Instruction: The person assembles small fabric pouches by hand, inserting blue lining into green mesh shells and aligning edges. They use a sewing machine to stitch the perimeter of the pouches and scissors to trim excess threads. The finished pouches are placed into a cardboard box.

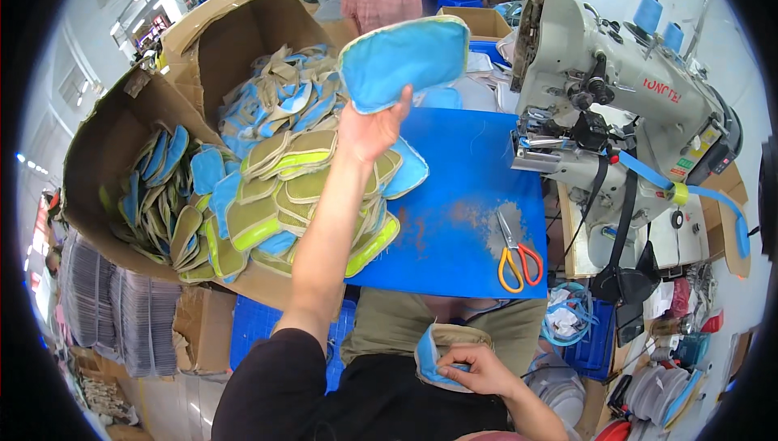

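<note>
My left hand point(373, 127) reaches forward above the blue tabletop point(466, 174), closed on the lower edge of a flat blue fabric panel point(403, 64) with pale binding. Close to my lap, my right hand point(480, 370) pinches a curled blue and beige fabric piece point(428, 356); its far side is partly hidden by my fingers. Left of my left forearm lies a heap of olive mesh pieces point(258, 218) with yellow-green strips and blue backs. Scissors point(519, 259) with orange and red handles rest at the table's near right.
Two large cardboard boxes point(104, 149) hold more such pieces at the left. A grey sewing machine point(616, 93) with blue thread cones point(647, 13) stands at the right. Bundled grey sheets point(146, 319) are stacked at lower left. A person point(381, 0) is across the table.
</note>
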`<state>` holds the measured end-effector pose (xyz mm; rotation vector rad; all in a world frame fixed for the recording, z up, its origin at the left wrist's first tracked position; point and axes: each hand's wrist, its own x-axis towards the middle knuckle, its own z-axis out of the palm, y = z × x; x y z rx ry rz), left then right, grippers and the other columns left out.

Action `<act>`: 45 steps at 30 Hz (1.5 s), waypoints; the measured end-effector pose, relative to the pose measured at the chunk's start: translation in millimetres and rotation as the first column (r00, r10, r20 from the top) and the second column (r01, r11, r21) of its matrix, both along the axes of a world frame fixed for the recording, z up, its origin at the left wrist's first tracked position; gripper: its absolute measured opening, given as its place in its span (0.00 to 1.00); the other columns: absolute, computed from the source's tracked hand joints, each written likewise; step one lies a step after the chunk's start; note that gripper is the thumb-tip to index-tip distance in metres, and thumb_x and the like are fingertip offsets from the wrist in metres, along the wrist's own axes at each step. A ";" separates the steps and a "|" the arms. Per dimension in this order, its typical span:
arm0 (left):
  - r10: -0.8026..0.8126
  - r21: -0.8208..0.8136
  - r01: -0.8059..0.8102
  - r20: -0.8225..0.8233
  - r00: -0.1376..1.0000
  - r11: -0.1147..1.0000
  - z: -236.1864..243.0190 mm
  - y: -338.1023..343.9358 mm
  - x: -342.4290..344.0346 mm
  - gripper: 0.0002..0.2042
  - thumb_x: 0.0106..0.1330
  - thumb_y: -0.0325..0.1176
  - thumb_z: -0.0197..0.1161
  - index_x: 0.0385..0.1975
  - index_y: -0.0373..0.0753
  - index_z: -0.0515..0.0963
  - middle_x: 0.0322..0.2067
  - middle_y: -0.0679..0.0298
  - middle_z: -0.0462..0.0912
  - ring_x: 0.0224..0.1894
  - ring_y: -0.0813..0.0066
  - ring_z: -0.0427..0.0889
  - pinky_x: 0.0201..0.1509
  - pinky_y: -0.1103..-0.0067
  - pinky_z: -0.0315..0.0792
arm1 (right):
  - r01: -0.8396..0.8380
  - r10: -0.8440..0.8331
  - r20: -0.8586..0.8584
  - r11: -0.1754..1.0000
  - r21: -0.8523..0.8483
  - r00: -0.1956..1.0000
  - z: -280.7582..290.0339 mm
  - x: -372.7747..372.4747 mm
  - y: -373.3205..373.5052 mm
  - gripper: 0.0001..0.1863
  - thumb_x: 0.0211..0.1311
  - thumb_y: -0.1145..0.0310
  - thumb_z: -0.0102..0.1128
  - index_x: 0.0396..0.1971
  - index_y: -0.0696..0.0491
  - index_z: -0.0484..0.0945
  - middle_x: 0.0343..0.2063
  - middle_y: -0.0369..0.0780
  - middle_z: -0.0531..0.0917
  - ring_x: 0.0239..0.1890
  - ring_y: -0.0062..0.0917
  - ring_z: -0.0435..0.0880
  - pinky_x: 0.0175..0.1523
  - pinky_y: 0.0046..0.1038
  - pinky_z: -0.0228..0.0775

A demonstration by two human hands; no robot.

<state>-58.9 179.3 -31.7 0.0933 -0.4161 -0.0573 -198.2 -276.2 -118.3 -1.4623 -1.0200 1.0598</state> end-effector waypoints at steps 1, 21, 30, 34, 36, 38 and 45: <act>-0.003 -0.002 0.003 -0.008 1.000 1.000 -1.5 -1.2 0.9 0.24 0.77 0.46 0.50 0.67 0.40 0.72 0.66 0.48 0.72 0.64 0.39 0.74 0.60 0.49 0.80 | 0.008 -0.008 -0.006 1.000 0.007 1.000 -0.3 -1.3 -0.3 0.06 0.66 0.70 0.68 0.39 0.57 0.85 0.33 0.40 0.85 0.37 0.29 0.84 0.42 0.29 0.73; -0.035 0.035 0.038 -0.066 0.997 0.999 -11.4 -7.9 3.4 0.23 0.78 0.46 0.48 0.66 0.40 0.72 0.64 0.50 0.75 0.62 0.38 0.76 0.54 0.52 0.84 | 0.011 -0.011 -0.004 1.000 0.024 1.000 -11.7 3.2 0.2 0.06 0.66 0.71 0.67 0.38 0.57 0.85 0.33 0.41 0.85 0.36 0.29 0.84 0.42 0.29 0.73; -0.015 0.039 0.018 -0.087 0.996 0.999 -8.5 -10.9 1.1 0.24 0.79 0.48 0.47 0.66 0.40 0.72 0.63 0.51 0.76 0.60 0.39 0.78 0.52 0.52 0.85 | 0.013 -0.012 -0.002 1.000 0.021 1.000 -6.7 4.5 1.6 0.05 0.66 0.71 0.68 0.38 0.56 0.85 0.31 0.40 0.84 0.35 0.29 0.84 0.40 0.29 0.73; -0.007 0.044 0.011 -0.092 0.996 0.999 -8.0 -9.8 1.0 0.24 0.79 0.48 0.47 0.67 0.43 0.71 0.65 0.50 0.74 0.60 0.39 0.78 0.51 0.51 0.85 | 0.016 -0.016 0.001 1.000 0.026 1.000 -7.3 3.9 1.9 0.06 0.66 0.71 0.68 0.38 0.56 0.85 0.31 0.40 0.85 0.34 0.29 0.84 0.40 0.29 0.73; -0.005 0.049 0.009 -0.085 0.996 0.999 -6.6 -10.2 0.2 0.23 0.79 0.47 0.47 0.68 0.45 0.71 0.65 0.51 0.74 0.61 0.39 0.77 0.51 0.49 0.85 | 0.017 -0.017 0.005 1.000 0.024 1.000 -7.7 3.8 1.3 0.06 0.66 0.71 0.68 0.38 0.56 0.85 0.32 0.40 0.85 0.35 0.29 0.84 0.40 0.29 0.73; -0.009 0.048 0.012 -0.070 0.997 0.999 -5.0 -10.0 1.0 0.23 0.79 0.46 0.46 0.68 0.45 0.71 0.65 0.52 0.74 0.62 0.39 0.76 0.51 0.50 0.85 | 0.015 -0.016 0.009 1.000 0.016 1.000 -7.2 4.1 0.5 0.06 0.66 0.71 0.68 0.38 0.56 0.85 0.32 0.40 0.85 0.35 0.29 0.84 0.41 0.29 0.73; -0.055 0.019 0.056 -0.076 0.996 0.998 1.4 16.6 17.4 0.22 0.78 0.44 0.46 0.66 0.45 0.74 0.65 0.54 0.75 0.63 0.40 0.75 0.51 0.53 0.86 | 0.014 -0.014 -0.015 1.000 0.003 1.000 -5.3 5.2 1.3 0.06 0.66 0.71 0.68 0.38 0.56 0.85 0.33 0.40 0.85 0.37 0.29 0.84 0.44 0.29 0.74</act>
